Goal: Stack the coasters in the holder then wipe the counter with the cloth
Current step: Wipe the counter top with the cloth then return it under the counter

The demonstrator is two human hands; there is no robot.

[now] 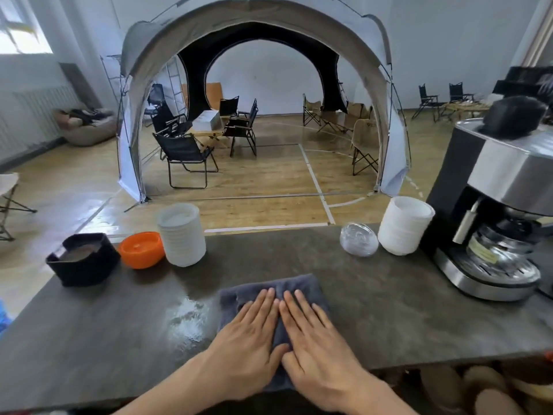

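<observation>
A dark grey cloth lies flat on the grey counter, near its front edge in the middle. My left hand and my right hand press down on the cloth side by side, palms flat, fingers straight and pointing away from me. A wet, shiny streak shows on the counter just left of the cloth. At the far left stands a black holder with brown coasters stacked inside it.
An orange bowl and a stack of white cups stand right of the holder. A clear glass dish, stacked white bowls and a coffee machine fill the right side. Beyond the counter are a tent and folding chairs.
</observation>
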